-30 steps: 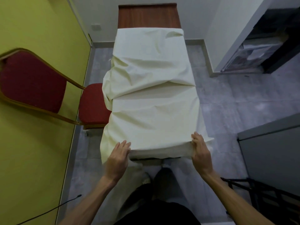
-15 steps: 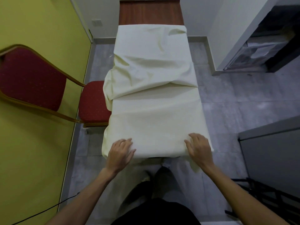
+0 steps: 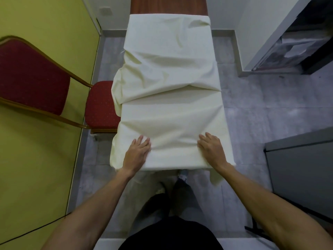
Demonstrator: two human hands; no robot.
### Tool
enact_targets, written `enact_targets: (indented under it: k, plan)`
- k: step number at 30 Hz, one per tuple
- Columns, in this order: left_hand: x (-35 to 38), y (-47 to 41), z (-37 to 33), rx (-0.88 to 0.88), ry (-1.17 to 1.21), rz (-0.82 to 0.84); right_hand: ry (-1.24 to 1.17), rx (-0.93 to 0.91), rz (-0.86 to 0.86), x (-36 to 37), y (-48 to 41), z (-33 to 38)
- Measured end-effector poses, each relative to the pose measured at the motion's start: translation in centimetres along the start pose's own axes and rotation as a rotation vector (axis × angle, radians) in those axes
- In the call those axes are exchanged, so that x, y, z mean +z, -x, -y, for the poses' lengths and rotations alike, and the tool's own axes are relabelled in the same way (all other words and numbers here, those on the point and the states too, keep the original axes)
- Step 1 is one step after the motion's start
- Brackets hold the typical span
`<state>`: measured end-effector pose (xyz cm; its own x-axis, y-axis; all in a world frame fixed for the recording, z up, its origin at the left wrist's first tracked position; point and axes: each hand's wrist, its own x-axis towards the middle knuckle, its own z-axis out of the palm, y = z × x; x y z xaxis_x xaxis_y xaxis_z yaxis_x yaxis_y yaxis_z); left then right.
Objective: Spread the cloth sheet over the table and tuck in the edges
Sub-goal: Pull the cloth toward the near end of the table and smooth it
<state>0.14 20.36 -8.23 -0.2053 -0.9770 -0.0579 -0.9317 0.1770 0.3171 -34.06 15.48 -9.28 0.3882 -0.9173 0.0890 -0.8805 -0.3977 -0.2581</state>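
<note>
A cream cloth sheet (image 3: 169, 69) covers most of a long narrow wooden table (image 3: 168, 6), whose bare brown top shows only at the far end. The sheet is wrinkled, with a thick fold across its middle, and it hangs over the left side. My left hand (image 3: 137, 153) lies flat, palm down, on the sheet near the near left corner. My right hand (image 3: 210, 147) lies flat on it near the near right corner. Both have fingers spread, pointing away from me. A flap of cloth hangs off the near right corner.
A red padded chair (image 3: 100, 107) with a gold frame stands against the table's left side, by a yellow-green wall (image 3: 45, 33). A grey cabinet (image 3: 299, 170) stands to the right. A black cable (image 3: 36, 230) runs along the floor at lower left. My feet stand on grey tiles.
Both hands let go of the sheet's near edge and slid forward onto the tabletop, now pressing flat. The near part of the sheet lies smoother over the table end.
</note>
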Motion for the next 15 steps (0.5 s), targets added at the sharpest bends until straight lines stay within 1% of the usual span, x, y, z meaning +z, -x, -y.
enact_targets:
  k: [4,7,9,12,15]
  plan:
    - [-0.1,-0.6,-0.4,-0.028,-0.017,-0.029,0.057,0.006,0.051,-0.3,-0.8,0.0]
    - [-0.4,-0.9,-0.5,-0.062,-0.025,-0.018,0.095,0.008,0.097,-0.9,-1.2,-0.3]
    - [-0.8,-0.8,-0.3,-0.044,-0.025,0.001,0.085,-0.003,0.128,-1.6,-1.2,-0.2]
    - [-1.5,-0.2,-0.3,0.01,-0.037,0.088,0.022,0.001,0.189,-2.3,-0.2,0.9]
    - [-1.5,1.1,-1.0,0.012,-0.053,0.251,0.078,0.079,0.35,-1.3,2.7,1.7]
